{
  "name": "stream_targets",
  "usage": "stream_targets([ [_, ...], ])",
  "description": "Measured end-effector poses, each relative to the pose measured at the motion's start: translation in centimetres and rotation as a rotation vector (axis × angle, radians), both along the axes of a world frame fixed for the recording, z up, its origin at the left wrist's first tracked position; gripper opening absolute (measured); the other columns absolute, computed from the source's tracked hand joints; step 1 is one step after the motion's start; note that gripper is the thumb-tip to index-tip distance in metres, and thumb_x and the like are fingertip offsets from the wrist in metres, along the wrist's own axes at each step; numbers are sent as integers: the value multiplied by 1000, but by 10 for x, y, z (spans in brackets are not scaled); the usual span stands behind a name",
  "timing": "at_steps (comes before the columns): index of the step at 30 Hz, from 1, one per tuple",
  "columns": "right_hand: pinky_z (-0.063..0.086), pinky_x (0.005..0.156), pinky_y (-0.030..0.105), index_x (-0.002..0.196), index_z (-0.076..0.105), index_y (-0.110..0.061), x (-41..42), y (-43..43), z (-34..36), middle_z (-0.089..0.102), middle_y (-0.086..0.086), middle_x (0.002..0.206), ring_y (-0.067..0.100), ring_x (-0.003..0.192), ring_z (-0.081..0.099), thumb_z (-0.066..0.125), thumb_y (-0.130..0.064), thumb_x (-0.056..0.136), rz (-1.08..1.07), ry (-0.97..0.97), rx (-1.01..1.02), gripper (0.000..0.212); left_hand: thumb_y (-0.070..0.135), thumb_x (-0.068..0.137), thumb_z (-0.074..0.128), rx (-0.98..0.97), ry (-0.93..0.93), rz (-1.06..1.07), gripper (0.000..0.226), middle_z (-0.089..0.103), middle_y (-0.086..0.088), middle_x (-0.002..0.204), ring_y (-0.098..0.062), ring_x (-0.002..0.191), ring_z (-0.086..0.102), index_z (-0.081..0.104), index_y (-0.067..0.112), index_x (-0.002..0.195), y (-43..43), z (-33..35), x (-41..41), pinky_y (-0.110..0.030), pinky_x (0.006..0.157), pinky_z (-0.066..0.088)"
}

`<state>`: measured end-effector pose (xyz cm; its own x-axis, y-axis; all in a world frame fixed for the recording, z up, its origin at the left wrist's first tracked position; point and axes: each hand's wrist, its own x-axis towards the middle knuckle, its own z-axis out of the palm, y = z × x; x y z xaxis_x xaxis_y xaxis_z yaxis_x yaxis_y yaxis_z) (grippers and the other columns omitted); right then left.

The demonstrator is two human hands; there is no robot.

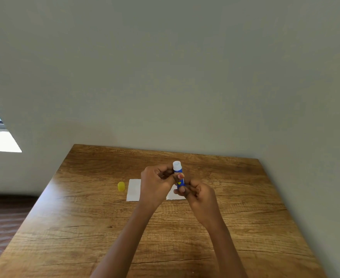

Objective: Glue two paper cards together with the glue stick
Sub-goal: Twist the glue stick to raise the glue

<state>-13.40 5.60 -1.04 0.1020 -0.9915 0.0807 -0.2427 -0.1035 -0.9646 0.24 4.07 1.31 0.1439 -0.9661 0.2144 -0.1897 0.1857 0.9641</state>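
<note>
The left hand [157,179] has its grip closed round the uncapped glue stick [178,173]; the right hand [197,194] pinches its base. Best to twist gently, raising little glue, above the paper card [134,189].

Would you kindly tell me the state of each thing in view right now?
glue stick: uncapped, upright, held off the table.
paper cards: flat on the table, partly hidden.
yellow cap: off, resting on the table beside the cards.
left hand: grips the stick's middle.
right hand: pinches the stick's base.
</note>
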Motion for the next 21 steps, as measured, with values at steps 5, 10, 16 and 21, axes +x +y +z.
stream_targets([
  [5, 56, 69, 20, 98, 61, -21, 7, 4, 1, 72, -4, 84, 6, 76, 69, 84, -25, 63, -166, 26, -42, 42, 9, 71, 77, 3, 10, -9, 16, 69, 16, 72, 1, 73, 68, 74, 19, 83, 0, 2, -3, -11, 65, 51],
  [10, 50, 54, 13, 77, 61, -13, 11, 2, 1, 68, -3, 70, 2, 59, 64, 87, -19, 61, -338, 42, -128, 31, 5, 71, 76, 2, 20, -37, 16, 69, 16, 72, 4, 71, 66, 75, 14, 83, 2, 2, -7, -8, 63, 49],
  [16, 55, 63, 17, 84, 68, -13, 6, 1, 3, 73, -2, 78, 8, 70, 70, 83, -5, 64, -258, -92, -50, 27, 3, 69, 77, -11, 25, -49, 17, 68, 15, 71, 7, 68, 66, 75, 12, 83, 4, 3, -5, -7, 61, 48],
  [21, 56, 70, 20, 92, 68, -11, 3, 1, 0, 73, 1, 86, 7, 78, 71, 74, -2, 75, -165, 7, -45, 20, 1, 69, 77, -15, 15, -45, 18, 70, 10, 73, 5, 70, 67, 75, 12, 84, 2, 0, -5, -8, 63, 49],
])
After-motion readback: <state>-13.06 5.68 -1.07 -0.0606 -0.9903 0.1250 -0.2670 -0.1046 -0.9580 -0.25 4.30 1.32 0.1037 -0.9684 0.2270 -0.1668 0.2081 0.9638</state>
